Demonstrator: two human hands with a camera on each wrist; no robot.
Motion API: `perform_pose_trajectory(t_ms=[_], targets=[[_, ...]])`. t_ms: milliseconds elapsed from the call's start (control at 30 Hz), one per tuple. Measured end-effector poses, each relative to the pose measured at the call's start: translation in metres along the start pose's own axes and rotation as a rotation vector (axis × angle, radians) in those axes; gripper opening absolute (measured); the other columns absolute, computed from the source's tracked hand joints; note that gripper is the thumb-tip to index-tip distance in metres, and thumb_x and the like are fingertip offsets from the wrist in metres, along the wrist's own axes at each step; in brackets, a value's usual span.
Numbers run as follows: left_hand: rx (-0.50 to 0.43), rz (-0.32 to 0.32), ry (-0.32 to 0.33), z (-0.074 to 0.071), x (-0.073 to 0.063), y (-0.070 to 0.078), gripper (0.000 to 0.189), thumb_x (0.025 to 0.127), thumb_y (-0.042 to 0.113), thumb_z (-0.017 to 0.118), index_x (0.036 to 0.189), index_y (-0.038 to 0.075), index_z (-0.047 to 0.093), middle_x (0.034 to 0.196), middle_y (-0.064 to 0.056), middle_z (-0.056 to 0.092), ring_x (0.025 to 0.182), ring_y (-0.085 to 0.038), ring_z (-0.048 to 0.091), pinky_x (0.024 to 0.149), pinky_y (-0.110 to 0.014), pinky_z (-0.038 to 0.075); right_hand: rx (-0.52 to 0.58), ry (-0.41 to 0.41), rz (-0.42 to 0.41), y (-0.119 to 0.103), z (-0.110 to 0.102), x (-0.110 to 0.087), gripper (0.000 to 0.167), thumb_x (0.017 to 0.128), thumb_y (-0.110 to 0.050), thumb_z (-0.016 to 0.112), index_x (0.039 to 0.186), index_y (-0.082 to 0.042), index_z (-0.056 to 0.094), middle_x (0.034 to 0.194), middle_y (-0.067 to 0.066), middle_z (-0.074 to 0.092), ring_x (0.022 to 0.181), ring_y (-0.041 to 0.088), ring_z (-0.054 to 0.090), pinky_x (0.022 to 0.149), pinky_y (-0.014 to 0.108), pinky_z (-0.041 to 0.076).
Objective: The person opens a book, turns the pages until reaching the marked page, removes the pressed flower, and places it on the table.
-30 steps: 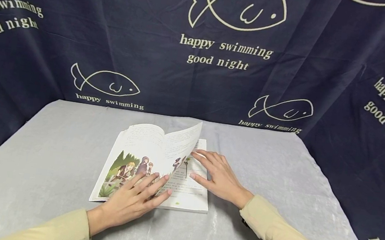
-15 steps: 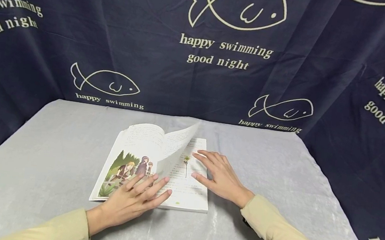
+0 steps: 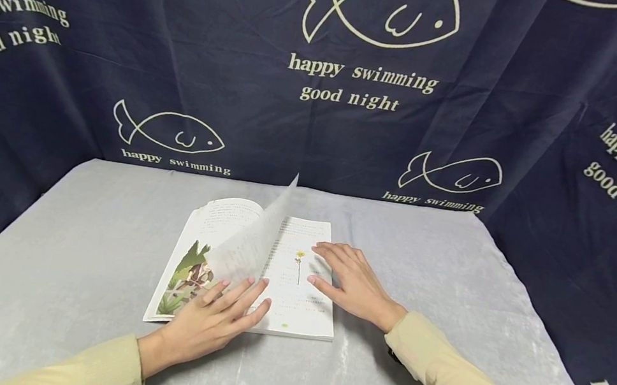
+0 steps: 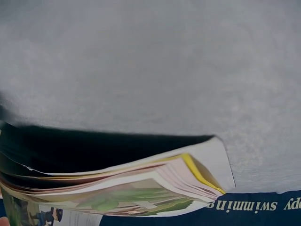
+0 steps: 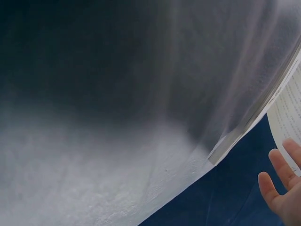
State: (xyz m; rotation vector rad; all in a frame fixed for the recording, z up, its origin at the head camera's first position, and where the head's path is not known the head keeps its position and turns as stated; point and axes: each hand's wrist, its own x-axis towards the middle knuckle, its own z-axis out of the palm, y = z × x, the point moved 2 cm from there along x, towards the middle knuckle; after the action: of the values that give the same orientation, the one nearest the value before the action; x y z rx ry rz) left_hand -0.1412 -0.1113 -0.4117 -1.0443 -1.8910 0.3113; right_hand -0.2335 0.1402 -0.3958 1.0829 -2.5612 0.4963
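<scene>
An open picture book (image 3: 302, 314) lies on the grey-covered table in the head view. One page (image 3: 256, 244) stands raised from the spine, slanting left over the left-hand illustration (image 3: 180, 299). My left hand (image 3: 211, 322) rests on the lower middle of the book, fingers spread. A small yellow flower (image 3: 300, 254) on a thin dark stem shows on the right page; I cannot tell whether it is real or printed. Beside it, my right hand (image 3: 352, 284) hovers at the book's right edge with fingers apart, holding nothing. The right wrist view shows its fingers (image 5: 282, 169) near the page.
The table cloth (image 3: 95, 237) extends around the book on all sides. Behind and beside the table hangs a dark blue curtain (image 3: 261, 103) with white fish drawings and lettering. Layered page edges (image 4: 178, 174), one of them yellow, appear in the left wrist view.
The raised page has swung from right to left, uncovering more of the right page and the flower. Both hands have stayed nearly in place.
</scene>
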Motion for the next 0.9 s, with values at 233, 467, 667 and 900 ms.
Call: perform_pose_trajectory(t_ms=[233, 467, 667, 900], targets=[[-0.041, -0.049, -0.114, 0.0026, -0.0039, 0.0008, 0.039, 0.093, 0.017, 0.021, 0.123, 0.015, 0.047, 0.13, -0.01, 0.05, 0.12, -0.024, 0.048, 0.095, -0.039, 0.034, -0.009, 0.001, 0.012, -0.0007, 0.0017, 0.0021, 0.046, 0.087, -0.043, 0.053, 0.123, -0.014, 0.053, 0.128, 0.002, 0.053, 0.117, 0.019, 0.047, 0.095, 0.04, 0.036], [-0.065, -0.082, -0.162, 0.0048, -0.0061, 0.0007, 0.042, 0.092, 0.021, 0.022, 0.121, 0.012, 0.05, 0.13, -0.014, 0.051, 0.119, -0.028, 0.05, 0.094, -0.041, 0.038, -0.019, 0.004, 0.021, -0.0019, 0.0046, 0.0036, 0.042, 0.088, -0.039, 0.054, 0.12, -0.012, 0.055, 0.125, 0.004, 0.055, 0.115, 0.02, 0.048, 0.093, 0.041, 0.039], [-0.066, -0.105, -0.221, 0.0042, -0.0063, -0.0005, 0.048, 0.09, 0.023, 0.015, 0.12, 0.009, 0.05, 0.127, -0.016, 0.051, 0.116, -0.03, 0.05, 0.094, -0.043, 0.039, -0.018, -0.01, 0.035, -0.0037, 0.0059, 0.0049, 0.04, 0.088, -0.038, 0.053, 0.118, -0.011, 0.056, 0.124, 0.005, 0.055, 0.114, 0.02, 0.049, 0.094, 0.041, 0.038], [-0.102, -0.154, -0.256, 0.0041, -0.007, -0.0011, 0.048, 0.092, 0.026, 0.016, 0.117, 0.008, 0.052, 0.123, -0.016, 0.053, 0.114, -0.032, 0.05, 0.095, -0.045, 0.039, -0.02, -0.031, 0.045, -0.0066, 0.0072, 0.007, 0.037, 0.088, -0.036, 0.054, 0.114, -0.01, 0.058, 0.12, 0.005, 0.057, 0.112, 0.021, 0.05, 0.094, 0.041, 0.039]])
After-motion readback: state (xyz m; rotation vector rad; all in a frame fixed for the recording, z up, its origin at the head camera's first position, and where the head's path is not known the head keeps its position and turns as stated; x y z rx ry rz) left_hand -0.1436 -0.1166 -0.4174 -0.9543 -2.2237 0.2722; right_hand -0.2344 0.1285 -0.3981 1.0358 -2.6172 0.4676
